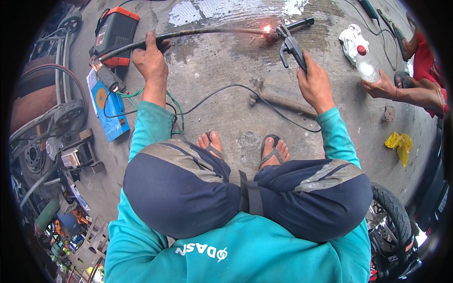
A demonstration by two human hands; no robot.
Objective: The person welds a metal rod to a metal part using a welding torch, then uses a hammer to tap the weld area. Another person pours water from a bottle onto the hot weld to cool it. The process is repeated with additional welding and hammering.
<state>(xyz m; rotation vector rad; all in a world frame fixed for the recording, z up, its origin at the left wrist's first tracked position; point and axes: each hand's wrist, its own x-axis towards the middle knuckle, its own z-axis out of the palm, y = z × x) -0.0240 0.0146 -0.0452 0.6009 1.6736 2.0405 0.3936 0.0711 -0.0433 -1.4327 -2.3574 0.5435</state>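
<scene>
My left hand (150,66) grips a long, dark, bent metal bar (198,31) near its left end. The bar runs rightward to a bright orange glow (267,29) beside a short dark metal piece (299,23). My right hand (315,85) is closed on a black electrode holder (292,47), whose jaws are at the glow. A black and orange machine (113,35) sits behind my left hand, near a grey power tool (111,78). A blue board with a tan disc (115,122) lies below them. Cables cross the concrete ground around a rusty T-shaped metal piece (283,101).
At right, a person's hand (373,87) holds a red-capped bottle (368,66) beside a white cloth (349,40). A yellow bag (401,146) lies below. Metal frames with wheels (35,155) crowd the left side. A motorcycle wheel (396,212) stands at lower right.
</scene>
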